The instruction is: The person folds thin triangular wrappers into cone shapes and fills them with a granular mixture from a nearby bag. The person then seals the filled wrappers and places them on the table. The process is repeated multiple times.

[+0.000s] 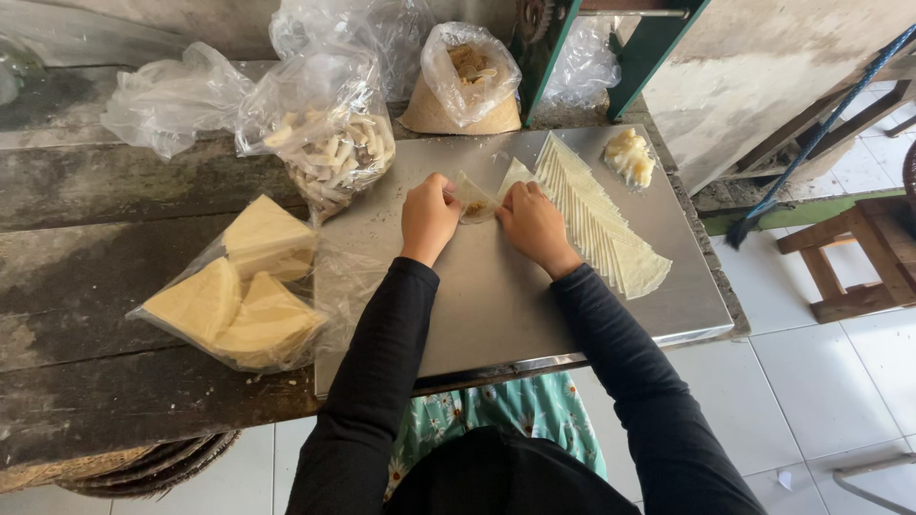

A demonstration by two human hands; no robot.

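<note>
Seen from the head camera, looking down: a person in black sleeves works at a grey metal sheet [496, 286] laid over a dark, worn wooden table [86, 286]. The left hand [428, 217] and right hand [534, 225] meet near the middle of the sheet, fingers pinched closed on a small pale wrapper [474, 198] with a bit of filling showing inside — it lies on the metal between both hands. Just beside the right hand, a fanned row of triangular wrappers [596, 221] stretches toward the sheet's right edge. A lump of yellowish filling [630, 157] sits at the far right corner.

To the left, a clear bag of stacked triangular sheets [243, 296] rests on the wood, and behind it a bag of pale cut strips [339, 153]. A third bag [468, 81] stands at the back. White floor tiles [840, 381] show on the right, with a wooden stool [859, 253] and green metal legs [649, 48].
</note>
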